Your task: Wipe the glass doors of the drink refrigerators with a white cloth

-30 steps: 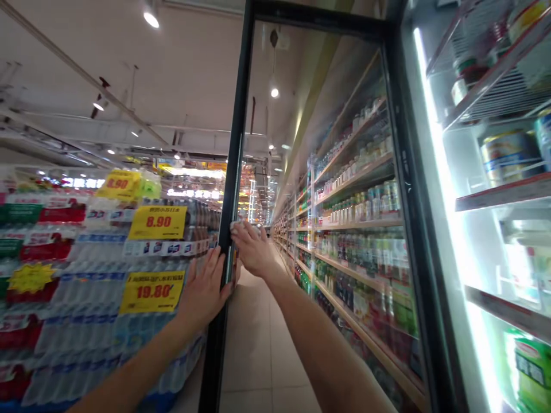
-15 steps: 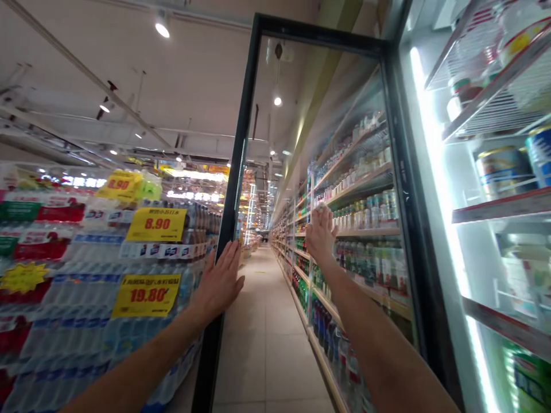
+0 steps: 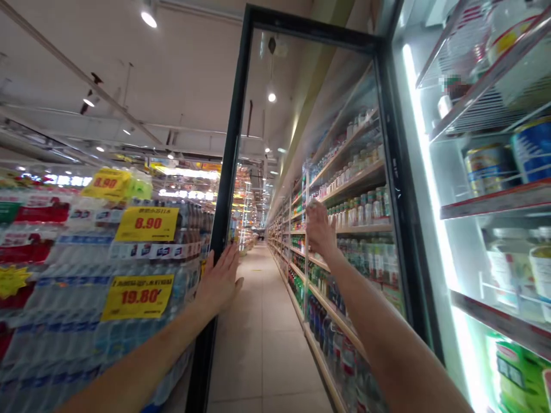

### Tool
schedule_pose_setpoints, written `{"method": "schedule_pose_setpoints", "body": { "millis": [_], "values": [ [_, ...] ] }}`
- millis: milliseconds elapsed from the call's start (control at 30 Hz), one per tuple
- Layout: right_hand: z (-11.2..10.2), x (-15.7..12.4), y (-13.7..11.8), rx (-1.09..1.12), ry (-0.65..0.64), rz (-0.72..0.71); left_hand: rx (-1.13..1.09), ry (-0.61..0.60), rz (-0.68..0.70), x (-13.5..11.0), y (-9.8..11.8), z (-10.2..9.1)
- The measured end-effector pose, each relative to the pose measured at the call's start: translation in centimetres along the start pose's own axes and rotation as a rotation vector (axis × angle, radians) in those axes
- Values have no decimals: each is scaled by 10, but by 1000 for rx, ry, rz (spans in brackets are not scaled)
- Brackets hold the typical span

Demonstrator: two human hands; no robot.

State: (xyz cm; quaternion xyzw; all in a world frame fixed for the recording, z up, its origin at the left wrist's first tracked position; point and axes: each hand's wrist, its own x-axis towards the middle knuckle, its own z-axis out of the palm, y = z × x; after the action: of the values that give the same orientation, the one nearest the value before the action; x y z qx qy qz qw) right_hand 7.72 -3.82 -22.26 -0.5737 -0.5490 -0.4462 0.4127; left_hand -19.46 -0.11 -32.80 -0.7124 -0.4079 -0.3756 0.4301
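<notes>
Between a wall of stacked drinks and a lit cabinet stands one glass door (image 3: pixel 286 189), angled out from the cabinet, with one black frame (image 3: pixel 230 160) around a single pane. Two hands are at this door, well apart from each other. The left hand (image 3: pixel 219 279) lies against the door's near upright, its fingers extended and close together, gripping nothing. The right hand (image 3: pixel 321 230) is raised before the pane, its fingers slightly bent; whether it touches the glass or holds something thin beneath the fingers cannot be told.

Left of the door, the bottle stack (image 3: pixel 64 304) bears three price signs: one 19.80 sign (image 3: pixel 138 296) lowest, one 8.90 sign (image 3: pixel 147 223) above it, and another 8.90 sign (image 3: pixel 107 183) higher and farther left. One yellow starburst (image 3: pixel 12 281) sits at the far left.

Right of the door, the lit cabinet (image 3: pixel 450 129) has one bright light strip (image 3: pixel 430 169) and three visible shelf edges. Two cans stand on the middle shelf, one gold-rimmed can (image 3: pixel 489 167) and one blue can (image 3: pixel 531 150); two white-capped bottles (image 3: pixel 510 264) stand below them, and at least one green package (image 3: pixel 512 367) at the bottom.

Within the door's outline appear one hanging lamp (image 3: pixel 271 97) and long rows of drink shelves (image 3: pixel 365 203), too many containers to count.
</notes>
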Motion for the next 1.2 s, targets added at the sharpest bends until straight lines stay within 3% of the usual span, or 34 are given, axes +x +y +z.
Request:
{"method": "schedule_pose_setpoints", "body": {
  "millis": [167, 267, 367, 533, 600, 667, 733, 900, 1000, 1100, 1200],
  "values": [
    [-14, -33, 102, 22, 40, 520, 0, 25, -18, 0, 3, 8],
    [-12, -46, 119, 59, 67, 679, -4, 25, -41, 1, 7, 11],
    [-2, -43, 89, 59, 83, 491, -17, 34, -64, 2, 11, 10],
    [13, -34, 4, 35, -16, -230, -27, 43, -83, 4, 15, 8],
    [13, -32, -9, 16, -58, -392, -21, 52, -78, 4, 16, 9],
    [10, -29, -2, -12, -81, -416, -18, 73, -78, 4, 16, 11],
    [4, -26, 23, -39, -88, -315, -19, 91, -79, 3, 16, 13],
    [-14, -33, 116, -36, -3, 241, -18, 98, -88, 3, 17, 15],
    [-19, -52, 157, -39, 45, 475, -23, 75, -94, 4, 17, 13],
    [-14, -67, 160, -35, 79, 548, -23, 72, -85, 3, 17, 11],
    [-4, -69, 123, -33, 77, 445, -14, 90, -71, 2, 16, 10]
  ]
}}
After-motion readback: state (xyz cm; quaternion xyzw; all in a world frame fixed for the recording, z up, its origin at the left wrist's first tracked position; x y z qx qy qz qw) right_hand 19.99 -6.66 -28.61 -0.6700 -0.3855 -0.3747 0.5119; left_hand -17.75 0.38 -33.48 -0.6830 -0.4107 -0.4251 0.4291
